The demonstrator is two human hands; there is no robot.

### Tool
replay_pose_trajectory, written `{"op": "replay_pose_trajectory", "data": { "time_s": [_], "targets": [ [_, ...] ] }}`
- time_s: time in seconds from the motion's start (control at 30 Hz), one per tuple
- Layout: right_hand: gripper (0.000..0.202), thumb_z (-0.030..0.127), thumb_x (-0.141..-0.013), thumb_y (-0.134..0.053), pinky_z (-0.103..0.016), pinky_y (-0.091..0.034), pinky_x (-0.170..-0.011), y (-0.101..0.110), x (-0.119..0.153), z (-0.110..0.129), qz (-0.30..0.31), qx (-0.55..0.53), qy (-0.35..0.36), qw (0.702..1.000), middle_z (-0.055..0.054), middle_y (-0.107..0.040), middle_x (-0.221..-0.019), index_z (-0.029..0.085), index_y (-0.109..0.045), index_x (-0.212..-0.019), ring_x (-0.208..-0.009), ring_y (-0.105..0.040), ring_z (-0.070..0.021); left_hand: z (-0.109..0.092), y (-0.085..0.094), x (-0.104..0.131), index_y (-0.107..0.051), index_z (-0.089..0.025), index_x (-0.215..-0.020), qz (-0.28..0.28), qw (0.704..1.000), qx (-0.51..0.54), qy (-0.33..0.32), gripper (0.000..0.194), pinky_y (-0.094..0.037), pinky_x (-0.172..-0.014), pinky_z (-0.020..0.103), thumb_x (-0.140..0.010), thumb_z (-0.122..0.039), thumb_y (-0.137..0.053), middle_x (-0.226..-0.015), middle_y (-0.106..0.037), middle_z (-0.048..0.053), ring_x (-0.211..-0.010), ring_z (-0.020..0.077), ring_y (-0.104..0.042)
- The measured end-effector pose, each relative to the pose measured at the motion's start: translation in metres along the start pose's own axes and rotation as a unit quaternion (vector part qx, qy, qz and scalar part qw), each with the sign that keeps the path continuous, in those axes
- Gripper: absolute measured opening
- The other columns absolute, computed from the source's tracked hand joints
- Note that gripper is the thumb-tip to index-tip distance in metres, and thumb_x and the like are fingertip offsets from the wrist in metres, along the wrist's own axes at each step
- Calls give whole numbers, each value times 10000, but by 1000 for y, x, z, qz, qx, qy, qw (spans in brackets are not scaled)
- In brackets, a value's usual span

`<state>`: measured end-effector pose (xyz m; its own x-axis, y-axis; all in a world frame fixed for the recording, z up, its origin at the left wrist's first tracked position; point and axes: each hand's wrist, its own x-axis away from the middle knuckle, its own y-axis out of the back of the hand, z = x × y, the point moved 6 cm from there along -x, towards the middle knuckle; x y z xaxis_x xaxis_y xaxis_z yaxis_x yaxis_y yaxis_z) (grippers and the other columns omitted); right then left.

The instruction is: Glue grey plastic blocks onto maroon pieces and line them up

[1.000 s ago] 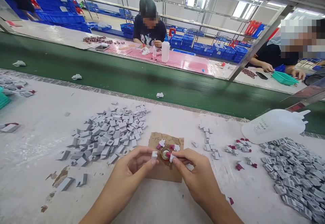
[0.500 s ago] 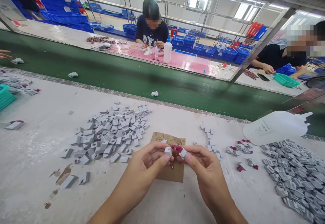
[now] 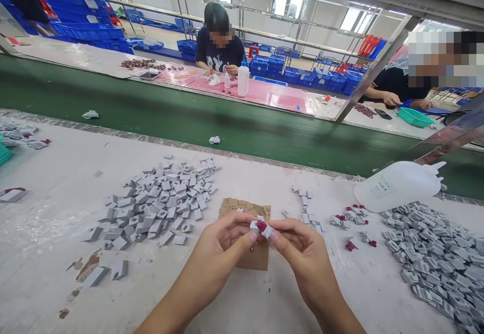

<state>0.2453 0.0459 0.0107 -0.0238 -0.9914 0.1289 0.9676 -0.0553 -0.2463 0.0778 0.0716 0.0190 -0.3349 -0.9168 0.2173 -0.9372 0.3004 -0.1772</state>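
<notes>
Head view: your grey block (image 3: 254, 226) sits just beside the red-ended piece (image 3: 266, 232), above the cardboard (image 3: 252, 262). Your left hand (image 3: 227, 247) pinches the block; your right hand (image 3: 300, 245) pinches the piece. Lining them up slowly and straight should help.

A small pale-grey block (image 3: 254, 226) is held against a tilted maroon-and-grey piece (image 3: 266, 231) above brown cardboard (image 3: 254, 262).

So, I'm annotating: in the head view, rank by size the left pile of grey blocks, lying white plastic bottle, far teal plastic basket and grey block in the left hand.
Left pile
White bottle
Teal basket (farther off, so true size unsure)
Held grey block
</notes>
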Motion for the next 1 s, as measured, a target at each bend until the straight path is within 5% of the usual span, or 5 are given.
{"op": "replay_pose_trajectory", "data": {
  "time_s": [0.4, 0.53, 0.73, 0.83, 1.0],
  "targets": [
    [143, 406, -927, -885, -320, -660, -875, 5, 18, 12, 48, 60, 18, 997, -45, -847, -963, 279, -907, -990, -963, -808, -231, -7, -9, 14, -785, -277, -1076, 75, 991, -105, -26, 162, -607, -940, 343, -1002, -408, -727, -1080, -823, 50, -1056, 258, -783],
    [229, 463, -964, -819, -371, -649, -948, 16, 14, 12, 32, 131, 26, 990, -60, -863, -1061, 259, -867, -1056, -1056, -810, -263, -19, -14, -1, -759, -277, -1095, 92, 975, -198, -53, 196, -609, -859, 339, -1015, -427, -661, -1014, -813, 52, -986, 254, -780],
    [324, 295, -1018, -591, -476, -606, -957, 68, -37, 34, -131, 424, 94, 891, -136, -802, -1188, 177, -791, -1244, -1107, -727, -319, -52, 3, -90, -733, -233, -1003, -3, 927, -366, -88, 98, -590, -805, 350, -936, -285, -683, -987, -804, 48, -905, 247, -753],
    [349, 160, -915, -655, -530, -501, -1093, 78, -71, 37, -136, 491, 101, 855, -144, -776, -1238, 191, -815, -1224, -1247, -624, -373, -57, 8, -144, -721, -186, -1031, -38, 916, -393, -71, 106, -600, -885, 391, -962, -263, -746, -1039, -779, 57, -988, 244, -735],
    [249, 134, -897, -706, -550, -477, -1068, 74, -103, 31, -110, 559, 97, 816, -160, -793, -1148, 204, -846, -1091, -1214, -616, -412, -41, -1, -206, -716, -176, -1261, -66, 915, -396, -31, 287, -652, -909, 440, -1054, -375, -723, -1247, -752, 87, -1038, 228, -750]
  ]
}}
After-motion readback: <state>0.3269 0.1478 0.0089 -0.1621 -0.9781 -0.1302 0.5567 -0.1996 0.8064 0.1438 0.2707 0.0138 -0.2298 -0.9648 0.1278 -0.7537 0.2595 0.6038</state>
